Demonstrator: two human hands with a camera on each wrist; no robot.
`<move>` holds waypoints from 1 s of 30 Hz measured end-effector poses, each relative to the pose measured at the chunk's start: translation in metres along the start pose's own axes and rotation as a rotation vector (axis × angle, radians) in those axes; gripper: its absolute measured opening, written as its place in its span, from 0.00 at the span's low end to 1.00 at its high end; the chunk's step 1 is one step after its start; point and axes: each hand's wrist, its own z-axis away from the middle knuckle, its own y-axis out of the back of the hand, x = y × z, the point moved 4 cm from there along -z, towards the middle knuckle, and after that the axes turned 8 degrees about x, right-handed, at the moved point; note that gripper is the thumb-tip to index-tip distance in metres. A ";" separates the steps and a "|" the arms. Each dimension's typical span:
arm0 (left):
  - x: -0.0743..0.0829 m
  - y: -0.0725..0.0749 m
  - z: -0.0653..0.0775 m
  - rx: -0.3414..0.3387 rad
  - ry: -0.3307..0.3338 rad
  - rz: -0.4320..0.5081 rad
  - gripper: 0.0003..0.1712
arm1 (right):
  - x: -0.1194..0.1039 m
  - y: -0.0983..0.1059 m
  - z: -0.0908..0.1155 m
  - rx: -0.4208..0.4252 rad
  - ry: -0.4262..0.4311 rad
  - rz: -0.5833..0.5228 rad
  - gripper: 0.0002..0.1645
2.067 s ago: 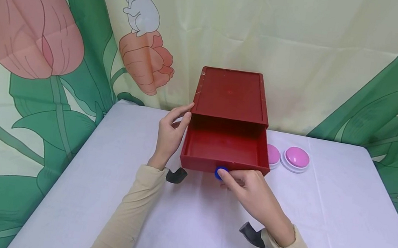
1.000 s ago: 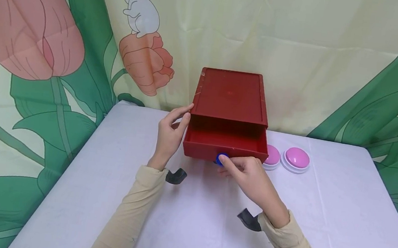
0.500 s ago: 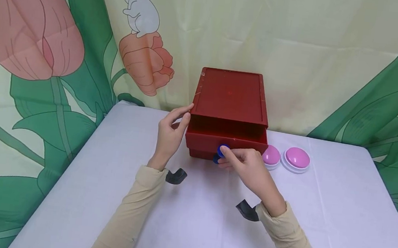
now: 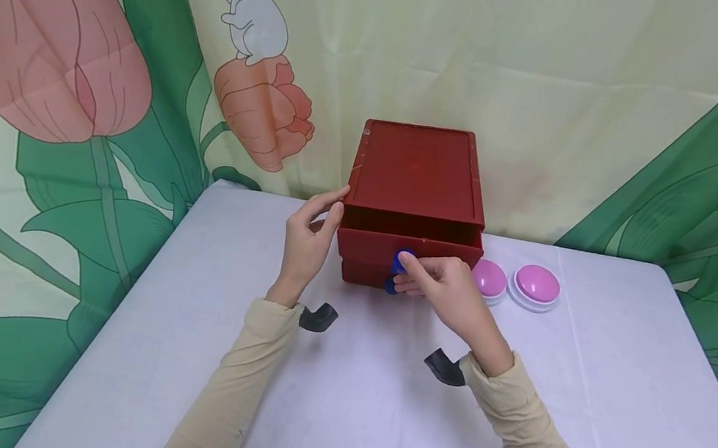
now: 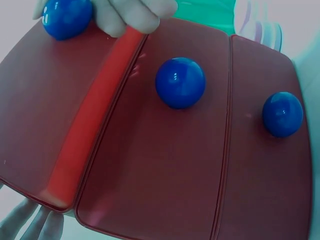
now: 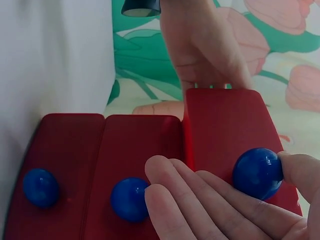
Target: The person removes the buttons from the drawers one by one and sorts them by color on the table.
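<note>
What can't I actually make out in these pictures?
Top drawer floor: head view, hidden by its front panel.
Nearer pink button's drawer-side edge: head view, behind the right hand.
Black piece: right wrist view, cut off by the top edge.

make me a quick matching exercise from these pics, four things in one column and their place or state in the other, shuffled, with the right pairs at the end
Things
1. left hand
2. right hand
3. top drawer
4. pink-topped discs

Place or state
A. partly pulled out
B. on the table, right of the cabinet
C. at the upper blue knob
D. at the cabinet's left side

Pairs: 1-D, 2-C, 3-A, 4-B
</note>
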 end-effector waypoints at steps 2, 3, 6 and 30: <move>0.000 0.000 0.000 0.000 -0.001 0.000 0.18 | 0.000 0.000 -0.001 -0.004 -0.004 -0.014 0.30; 0.001 0.000 0.000 0.000 -0.003 0.000 0.18 | -0.001 0.000 -0.002 -0.006 -0.007 -0.020 0.30; 0.000 -0.001 -0.001 -0.001 -0.007 0.003 0.18 | -0.002 0.001 -0.004 -0.009 -0.014 -0.028 0.30; 0.002 0.000 0.001 0.005 -0.019 0.025 0.18 | 0.002 0.003 -0.025 0.029 -0.009 -0.002 0.32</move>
